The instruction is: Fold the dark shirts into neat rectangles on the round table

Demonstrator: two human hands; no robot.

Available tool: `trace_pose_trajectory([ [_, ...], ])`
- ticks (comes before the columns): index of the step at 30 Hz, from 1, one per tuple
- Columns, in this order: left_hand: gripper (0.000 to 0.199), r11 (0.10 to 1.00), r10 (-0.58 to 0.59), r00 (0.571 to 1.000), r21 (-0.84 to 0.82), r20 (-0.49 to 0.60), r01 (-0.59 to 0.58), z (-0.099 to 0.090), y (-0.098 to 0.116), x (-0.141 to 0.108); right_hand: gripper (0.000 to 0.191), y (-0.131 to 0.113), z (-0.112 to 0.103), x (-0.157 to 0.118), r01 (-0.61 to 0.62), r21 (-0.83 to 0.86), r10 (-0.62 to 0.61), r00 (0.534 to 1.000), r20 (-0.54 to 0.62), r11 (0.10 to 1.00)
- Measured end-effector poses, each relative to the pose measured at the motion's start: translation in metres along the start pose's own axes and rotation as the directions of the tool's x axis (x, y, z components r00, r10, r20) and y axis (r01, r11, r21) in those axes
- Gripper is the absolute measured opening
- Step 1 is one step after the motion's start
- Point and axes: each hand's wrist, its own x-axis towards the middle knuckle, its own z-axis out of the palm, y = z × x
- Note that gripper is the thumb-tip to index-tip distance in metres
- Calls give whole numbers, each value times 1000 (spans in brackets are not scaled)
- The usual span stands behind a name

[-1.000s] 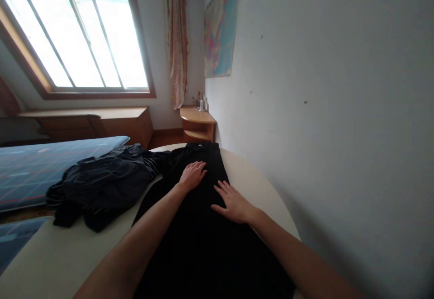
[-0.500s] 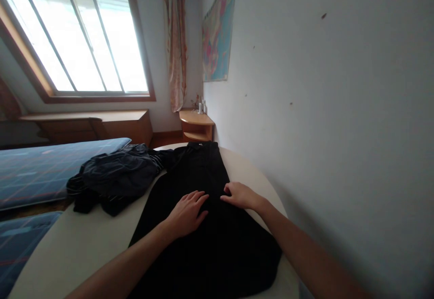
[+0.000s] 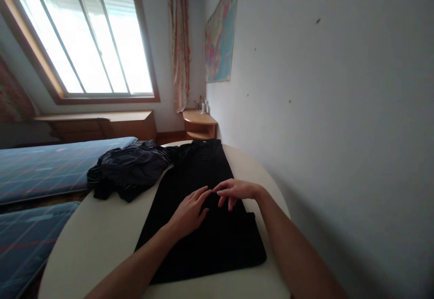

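A black garment (image 3: 203, 249), probably trousers, lies spread on a round cream table (image 3: 88, 235), its narrower end pointing away from me. My left hand (image 3: 190, 211) rests on the middle of the cloth with fingers stretched out. Close by on the right, my right hand (image 3: 233, 190) has its fingers apart and bent downward over the garment's right part. I cannot tell whether its fingertips touch the cloth. The fingertips of both hands nearly meet. On the garment's right side the edge makes a small step near my right wrist.
A crumpled heap of dark clothes (image 3: 134, 165) sits at the table's far left, against the black garment. Blue plaid mattresses (image 3: 40, 168) lie to the left. A white wall (image 3: 339, 131) runs close along the right. A corner shelf (image 3: 200, 118) stands behind the table.
The garment's lower right part has come inward and its near edge now shows on the table. My right hand has opened and moved slightly left. The camera view has shifted a little.
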Motion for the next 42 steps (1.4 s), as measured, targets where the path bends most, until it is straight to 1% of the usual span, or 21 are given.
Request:
trace_pose_trajectory([
  [1,57,999,35,999,5,12,-35,-1,1,0,56,8,0,3,108,19,-105,989,-99,994],
  [2,56,997,75,997,10,34,-76,-1,3,0,52,17,0,6,212,15,-204,956,-213,977],
  [3,57,993,120,991,10,63,-121,-2,4,0,48,26,0,8,283,-17,-275,913,-301,959],
  [4,59,987,162,982,6,93,-164,-2,6,1,44,33,-1,11,329,-63,-328,868,-372,942],
  [5,60,980,198,973,-4,119,-198,-3,8,2,41,40,-2,13,347,-115,-362,830,-424,931],
  [7,62,969,248,954,-40,168,-245,-5,15,2,35,48,-5,15,336,-206,-394,781,-485,919],
  [8,62,965,264,946,-64,190,-256,-7,20,2,33,50,-6,15,323,-236,-400,764,-506,916],
  [10,59,961,273,936,-113,224,-254,-11,32,0,32,51,-7,16,298,-279,-405,749,-525,913],
  [12,58,960,266,931,-154,251,-233,-14,46,-4,30,50,-8,17,274,-316,-409,742,-531,908],
  [14,62,960,255,928,-184,271,-210,-16,58,-8,28,49,-6,17,250,-355,-414,743,-526,901],
  [18,77,953,265,917,-226,296,-203,-14,70,-14,27,50,-3,18,237,-385,-422,744,-518,892],
  [20,73,955,269,908,-211,321,-209,-12,71,-14,26,51,-2,18,234,-384,-420,740,-526,893],
  [22,61,952,292,894,-191,341,-238,-10,70,-14,26,52,-1,19,233,-382,-418,738,-530,895],
  [24,52,931,357,868,-203,345,-302,-8,69,-16,26,52,-1,19,237,-382,-422,735,-531,893],
  [27,52,891,449,821,-244,352,-383,-7,68,-18,26,51,-1,19,228,-409,-435,725,-535,883],
  [31,46,866,496,775,-281,391,-413,-15,71,-19,28,50,-1,17,188,-527,-497,682,-537,829],
  [33,50,855,515,750,-310,415,-416,-21,74,-20,30,52,-1,18,172,-579,-524,673,-521,797],
  [35,60,850,525,729,-325,440,-416,-25,77,-20,33,54,-1,22,158,-612,-533,684,-498,775],
  [37,67,849,527,712,-322,463,-419,-24,79,-21,38,56,1,26,141,-636,-525,711,-469,759],
  [40,69,848,531,693,-310,487,-430,-17,80,-23,47,57,4,30,84,-665,-471,772,-428,742],
  [42,69,844,536,687,-307,492,-439,-12,82,-25,48,55,6,30,40,-695,-445,793,-415,718],
])
